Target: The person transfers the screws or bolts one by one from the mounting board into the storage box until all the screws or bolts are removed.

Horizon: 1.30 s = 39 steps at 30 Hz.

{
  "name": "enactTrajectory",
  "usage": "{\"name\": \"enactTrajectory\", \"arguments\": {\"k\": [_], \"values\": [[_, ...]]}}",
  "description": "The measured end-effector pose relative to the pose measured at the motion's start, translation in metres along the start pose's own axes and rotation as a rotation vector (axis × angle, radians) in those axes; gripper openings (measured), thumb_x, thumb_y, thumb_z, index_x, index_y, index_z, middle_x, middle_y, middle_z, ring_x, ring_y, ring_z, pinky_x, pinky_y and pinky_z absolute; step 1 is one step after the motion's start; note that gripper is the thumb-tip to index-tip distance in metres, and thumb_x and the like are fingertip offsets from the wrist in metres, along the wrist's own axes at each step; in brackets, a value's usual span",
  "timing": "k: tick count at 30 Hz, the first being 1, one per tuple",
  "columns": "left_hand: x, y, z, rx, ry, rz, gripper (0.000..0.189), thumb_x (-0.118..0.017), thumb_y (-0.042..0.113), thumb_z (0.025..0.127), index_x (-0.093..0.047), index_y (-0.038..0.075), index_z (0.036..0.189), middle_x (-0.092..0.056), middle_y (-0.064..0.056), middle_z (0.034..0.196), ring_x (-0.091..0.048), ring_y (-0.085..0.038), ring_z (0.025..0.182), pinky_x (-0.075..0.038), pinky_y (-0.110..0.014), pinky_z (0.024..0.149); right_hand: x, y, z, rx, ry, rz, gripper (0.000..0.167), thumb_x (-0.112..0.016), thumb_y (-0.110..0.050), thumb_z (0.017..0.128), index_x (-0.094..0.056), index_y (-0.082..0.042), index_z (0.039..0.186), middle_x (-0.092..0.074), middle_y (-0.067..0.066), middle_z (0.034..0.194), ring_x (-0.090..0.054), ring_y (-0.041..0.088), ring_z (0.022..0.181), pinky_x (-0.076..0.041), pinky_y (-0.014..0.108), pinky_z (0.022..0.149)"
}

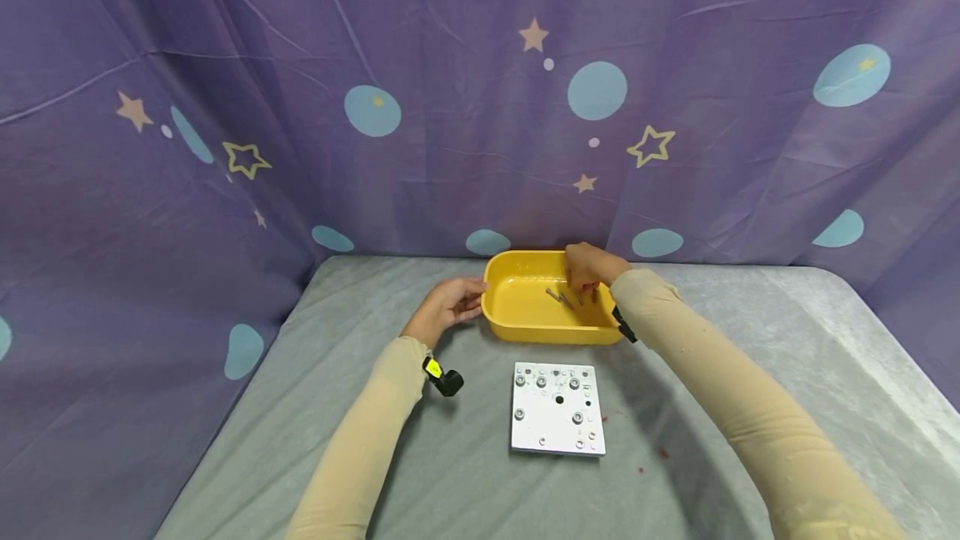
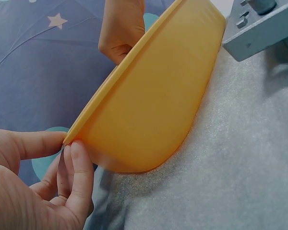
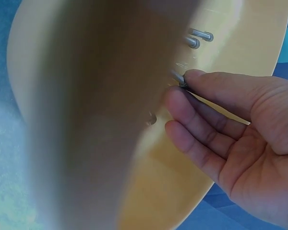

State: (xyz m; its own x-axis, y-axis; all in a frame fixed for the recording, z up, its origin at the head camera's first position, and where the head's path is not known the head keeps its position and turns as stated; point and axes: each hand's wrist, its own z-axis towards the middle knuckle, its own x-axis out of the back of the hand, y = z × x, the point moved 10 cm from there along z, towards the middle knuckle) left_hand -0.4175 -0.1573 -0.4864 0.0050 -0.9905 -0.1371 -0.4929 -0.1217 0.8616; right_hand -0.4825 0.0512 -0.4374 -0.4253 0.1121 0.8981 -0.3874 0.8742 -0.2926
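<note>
A yellow plastic tray [image 1: 525, 330] stands toward the back of the table. My left hand [image 1: 453, 302] pinches its left rim, thumb on one side and fingers on the other in the left wrist view. Inside the tray, my right hand [image 1: 592, 269] reaches down to the metal screws. The right wrist view has a screw [image 3: 179, 78] pinched by its head between thumb and fingertips. Two other screws [image 3: 201, 34] lie beside it on the tray floor. A blurred shape in front hides part of the tray there.
A square silvery metal plate [image 1: 547, 419] with several bolts and holes lies in front of the tray on the grey-covered table [image 1: 420, 473]. Small red bits [image 1: 663, 454] lie to its right. Behind the table hangs a purple curtain [image 1: 465, 148].
</note>
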Motion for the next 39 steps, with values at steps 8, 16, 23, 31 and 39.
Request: {"name": "enactTrajectory", "arguments": {"k": [8, 16, 23, 31, 39], "values": [[-0.001, -0.001, 0.0, 0.007, -0.004, -0.001, 0.048, -0.061, 0.006, 0.099, -0.053, -0.001, 0.145, -0.068, 0.008, 0.07, -0.06, -0.005, 0.065, -0.055, -0.017, 0.059, 0.0, 0.001, 0.001, -0.005, 0.011, 0.011, 0.011, -0.071, 0.008, 0.08, -0.071, -0.001, 0.074, -0.073, 0.016, 0.072, -0.072, 0.025, 0.061, -0.057, 0.026, 0.051], [0.001, -0.002, 0.0, 0.004, 0.011, -0.006, 0.047, -0.063, 0.006, 0.098, -0.055, -0.001, 0.143, -0.069, 0.007, 0.073, -0.061, -0.006, 0.067, -0.056, -0.018, 0.06, -0.001, 0.002, 0.002, 0.0, 0.007, -0.021, 0.012, -0.069, 0.007, 0.082, -0.071, -0.001, 0.074, -0.072, 0.015, 0.07, -0.073, 0.024, 0.061, -0.056, 0.025, 0.05], [0.002, -0.002, 0.0, 0.007, 0.021, -0.009, 0.047, -0.064, 0.007, 0.097, -0.055, 0.0, 0.143, -0.069, 0.007, 0.072, -0.061, -0.006, 0.067, -0.056, -0.018, 0.06, -0.003, 0.004, 0.003, -0.006, 0.001, -0.017, 0.016, -0.067, 0.008, 0.082, -0.067, -0.003, 0.071, -0.07, 0.013, 0.068, -0.073, 0.024, 0.06, -0.056, 0.024, 0.05], [0.002, -0.002, 0.0, 0.012, 0.017, -0.019, 0.047, -0.064, 0.007, 0.098, -0.056, 0.0, 0.143, -0.069, 0.006, 0.072, -0.061, -0.006, 0.066, -0.056, -0.018, 0.059, -0.004, 0.003, 0.0, 0.015, 0.003, 0.002, 0.014, -0.065, 0.011, 0.079, -0.069, 0.0, 0.072, -0.072, 0.017, 0.068, -0.074, 0.028, 0.061, -0.059, 0.027, 0.051], [0.001, -0.001, 0.0, 0.016, 0.01, -0.02, 0.048, -0.063, 0.006, 0.098, -0.054, 0.0, 0.145, -0.067, 0.007, 0.068, -0.06, -0.004, 0.06, -0.056, -0.017, 0.057, 0.007, -0.016, -0.015, 0.147, 0.067, -0.007, 0.015, -0.062, 0.01, 0.079, -0.073, 0.003, 0.073, -0.07, 0.018, 0.067, -0.066, 0.027, 0.054, -0.048, 0.02, 0.049]]}}
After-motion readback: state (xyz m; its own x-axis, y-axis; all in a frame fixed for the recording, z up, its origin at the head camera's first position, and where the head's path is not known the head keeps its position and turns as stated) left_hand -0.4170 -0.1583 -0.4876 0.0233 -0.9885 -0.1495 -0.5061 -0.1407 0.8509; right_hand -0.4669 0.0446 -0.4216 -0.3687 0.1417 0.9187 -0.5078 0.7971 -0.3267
